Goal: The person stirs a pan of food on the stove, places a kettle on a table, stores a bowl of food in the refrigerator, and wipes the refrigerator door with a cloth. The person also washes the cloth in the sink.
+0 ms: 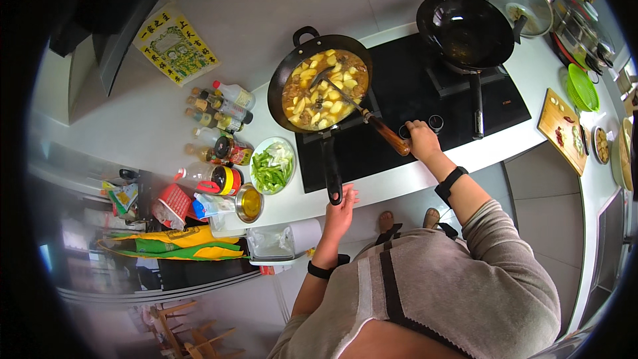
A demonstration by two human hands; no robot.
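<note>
A black wok stands on the left of a black glass cooktop. It holds a brown stew with pale yellow chunks. A metal spatula with a brown wooden handle rests in the stew, its handle leaning over the wok's near rim. The fingers of my right hand are on a round control knob, just beside the tip of the spatula's handle. Under the end of the wok's black handle is my left hand, its fingers apart and not wrapped around the handle.
A second wok stands on the cooktop's right, its handle towards me. Left are a plate of cut green peppers, a bowl of yellow liquid and several bottles. A cutting board with a knife lies right.
</note>
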